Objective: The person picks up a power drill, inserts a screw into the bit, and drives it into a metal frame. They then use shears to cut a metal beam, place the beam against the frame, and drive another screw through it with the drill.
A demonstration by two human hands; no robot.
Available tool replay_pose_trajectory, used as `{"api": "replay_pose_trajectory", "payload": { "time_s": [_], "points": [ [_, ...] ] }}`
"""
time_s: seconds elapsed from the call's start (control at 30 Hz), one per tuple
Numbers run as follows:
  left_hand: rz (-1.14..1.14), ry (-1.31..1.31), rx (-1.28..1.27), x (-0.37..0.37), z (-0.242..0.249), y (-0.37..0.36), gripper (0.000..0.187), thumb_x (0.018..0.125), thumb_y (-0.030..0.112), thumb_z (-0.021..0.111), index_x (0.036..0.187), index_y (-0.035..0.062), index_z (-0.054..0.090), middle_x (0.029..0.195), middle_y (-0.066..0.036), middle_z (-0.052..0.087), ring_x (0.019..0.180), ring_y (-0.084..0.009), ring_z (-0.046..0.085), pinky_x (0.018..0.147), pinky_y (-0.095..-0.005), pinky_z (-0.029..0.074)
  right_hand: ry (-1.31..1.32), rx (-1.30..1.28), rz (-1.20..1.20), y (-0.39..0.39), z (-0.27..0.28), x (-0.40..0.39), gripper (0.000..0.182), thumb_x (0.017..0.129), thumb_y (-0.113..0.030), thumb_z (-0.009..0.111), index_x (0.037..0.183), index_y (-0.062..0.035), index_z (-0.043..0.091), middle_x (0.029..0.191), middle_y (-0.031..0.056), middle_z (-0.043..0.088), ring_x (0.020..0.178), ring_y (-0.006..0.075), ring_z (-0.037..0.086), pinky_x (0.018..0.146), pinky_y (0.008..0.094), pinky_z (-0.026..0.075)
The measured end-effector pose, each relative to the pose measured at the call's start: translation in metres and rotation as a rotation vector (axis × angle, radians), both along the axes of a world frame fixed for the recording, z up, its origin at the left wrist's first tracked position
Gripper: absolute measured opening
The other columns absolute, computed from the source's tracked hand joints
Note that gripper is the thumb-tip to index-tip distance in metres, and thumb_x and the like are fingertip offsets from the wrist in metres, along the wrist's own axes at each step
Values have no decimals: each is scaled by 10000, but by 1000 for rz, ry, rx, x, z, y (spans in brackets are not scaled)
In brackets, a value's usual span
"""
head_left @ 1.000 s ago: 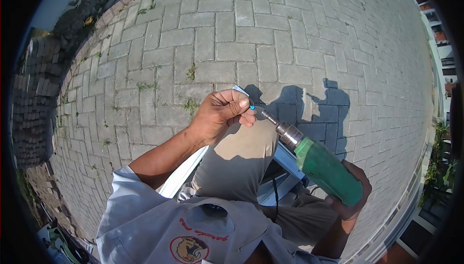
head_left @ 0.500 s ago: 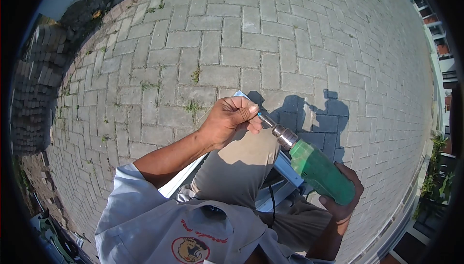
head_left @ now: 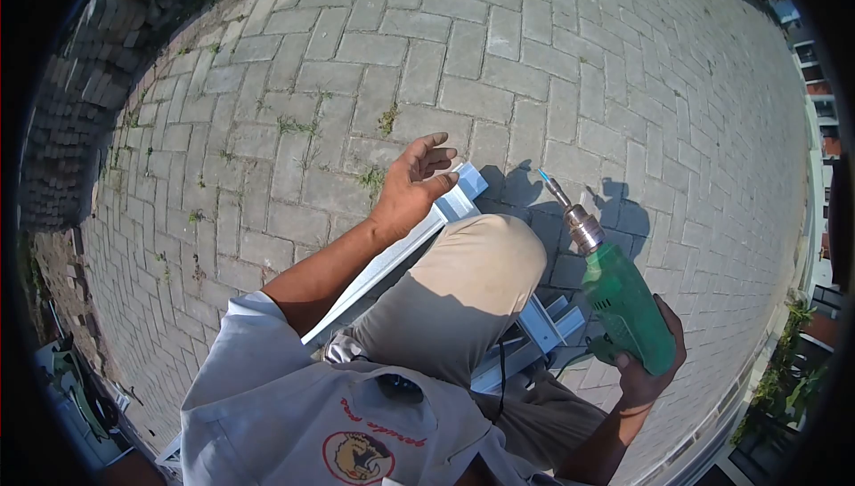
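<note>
Grey blocks [head_left: 67,121] stand stacked at our far left. Next comes our left hand [head_left: 417,188], fingers loosely spread, the thumb just beside the end of a pale rail [head_left: 470,182]; whether they touch, we cannot tell. Our bent knee [head_left: 494,259] follows. Then a blue piece [head_left: 542,174] sits at the tip of the bit [head_left: 557,191], which the green drill [head_left: 626,303] points up and leftward. Our right hand [head_left: 650,384] wraps the drill's rear, fingers curled around its body.

Bright sunlight is falling across grey paving [head_left: 401,50] while stacked blocks [head_left: 76,112] are standing at upper left.
</note>
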State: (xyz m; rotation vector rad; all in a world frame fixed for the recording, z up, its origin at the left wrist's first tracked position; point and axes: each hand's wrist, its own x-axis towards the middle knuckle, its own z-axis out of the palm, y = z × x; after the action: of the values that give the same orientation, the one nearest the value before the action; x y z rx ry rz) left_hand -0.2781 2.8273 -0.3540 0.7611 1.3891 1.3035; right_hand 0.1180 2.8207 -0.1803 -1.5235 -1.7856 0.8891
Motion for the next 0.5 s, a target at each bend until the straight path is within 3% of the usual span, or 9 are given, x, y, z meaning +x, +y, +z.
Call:
{"api": "replay_pose_trajectory", "payload": {
  "time_s": [0.1, 0.2, 0.23, 0.4, 0.5],
  "points": [
    [-86, 452, -297, -19, -66, -32, 919, 865, 214, 810, 1590, -70, 321, 1535, -329, 496, 1428, -401, 518, 1181, -455, 431, -92, 67, -36, 15, -4, -4, 1036, 666, -597, 925, 1375, 90, 611, 1208, 182, 711, 1079, 273, 708, 940, 394, 565],
    [-355, 621, -494, -21, -129, -67, 1263, 674, 454, 936, 1573, -145, 283, 1560, -370, 438, 1476, -442, 446, 1215, -412, 394, -33, -31, -45, 29, -18, 1, 989, 700, -549, 898, 1392, 91, 599, 1224, 178, 713, 1094, 273, 703, 952, 390, 559],
    [-387, 656, -550, -16, -136, -75, 1298, 641, 466, 957, 1590, -110, 285, 1554, -339, 463, 1449, -436, 479, 1202, -429, 411, -23, -65, -48, 32, -23, -1, 977, 705, -534, 889, 1397, 91, 596, 1229, 177, 713, 1098, 272, 702, 957, 389, 557],
    [-410, 949, -594, 6, -155, -95, 1134, 606, 466, 974, 1500, 30, 429, 1445, -271, 574, 1336, -414, 583, 1118, -460, 480, -56, -144, -36, 38, -47, -3, 918, 698, -412, 878, 1409, 90, 588, 1238, 174, 712, 1101, 266, 696, 979, 383, 545],
    [-415, 777, -683, 4, -165, -93, 1029, 595, 426, 973, 1412, 47, 476, 1341, -256, 644, 1228, -416, 654, 1052, -469, 526, -7, -204, -22, 34, -51, -18, 877, 678, -309, 870, 1405, 93, 589, 1230, 168, 713, 1100, 264, 694, 988, 382, 538]
  ]
}}
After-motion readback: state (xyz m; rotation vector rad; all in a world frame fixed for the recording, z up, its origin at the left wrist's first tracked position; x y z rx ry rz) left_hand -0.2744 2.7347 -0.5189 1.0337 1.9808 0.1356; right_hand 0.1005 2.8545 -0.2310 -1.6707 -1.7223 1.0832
